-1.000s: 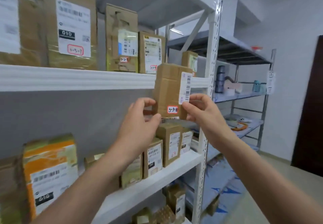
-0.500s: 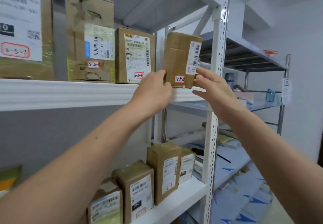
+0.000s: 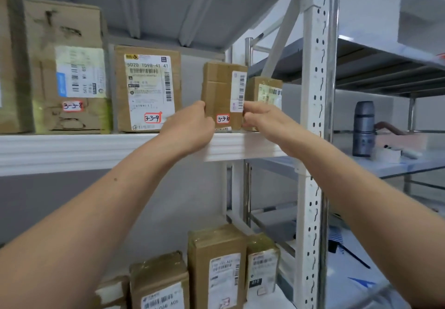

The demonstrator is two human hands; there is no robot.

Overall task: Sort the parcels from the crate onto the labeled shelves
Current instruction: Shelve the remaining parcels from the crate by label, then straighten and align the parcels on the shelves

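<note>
In the head view, the person is reaching up with both arms and holding the parcel marked 3-3-10 [image 3: 218, 94] upright at the front edge of the upper shelf [image 3: 96, 147], near its right end. The left hand [image 3: 192, 128] is gripping the parcel's lower left side with curled fingers. The right hand [image 3: 262, 118] is pinching its lower right edge, just under the barcode label. The parcel's base seems to be sitting on the shelf lip, though the hands are hiding part of it, so full contact is uncertain.

It is standing in sequence: the parcel marked 3-3-9 [image 3: 147, 87] is just beside it to the left, the parcel marked 3-3-8 [image 3: 67, 67] is further left, and a smaller parcel [image 3: 267, 92] is sitting behind it by the white upright post [image 3: 313, 116]. More boxes [image 3: 216, 265] are lining the lower shelf.

This parcel is looking nearly placed; releasing it is what is left here. The crate is not showing, so the remaining count cannot be judged.
</note>
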